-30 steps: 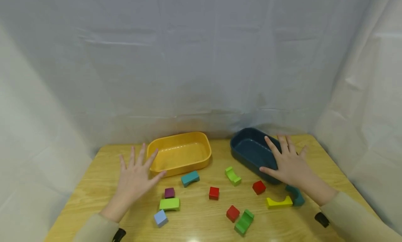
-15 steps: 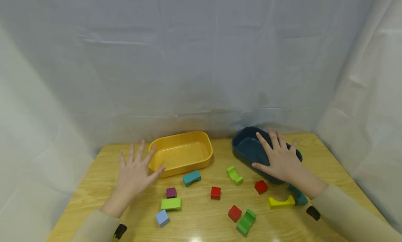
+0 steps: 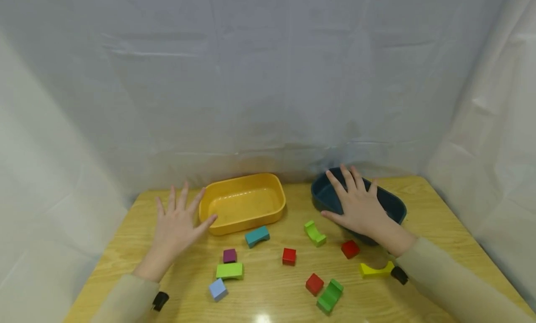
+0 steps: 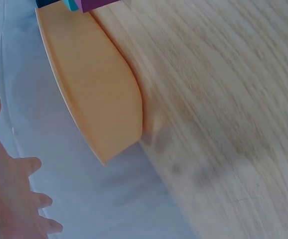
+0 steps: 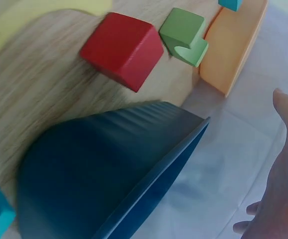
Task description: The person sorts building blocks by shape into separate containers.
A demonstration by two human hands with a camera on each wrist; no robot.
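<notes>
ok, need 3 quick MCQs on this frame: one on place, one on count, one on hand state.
1. Where is the right hand?
A. over the dark blue tray
B. over the yellow tray
C. flat on the table

2. How many red cubes are on the table?
A. one
B. three
C. five

3. The left hand is:
A. gripping a block
B. a fist
C. open, fingers spread

Key: 1 A, it is over the dark blue tray. 2 B, red cubes. 3 C, its fingers are spread beside the yellow tray.

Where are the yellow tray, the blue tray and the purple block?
yellow tray (image 3: 251, 179), head view, far rim.
blue tray (image 3: 393, 203), head view, bare inner wall.
purple block (image 3: 229, 255), head view, top face.
</notes>
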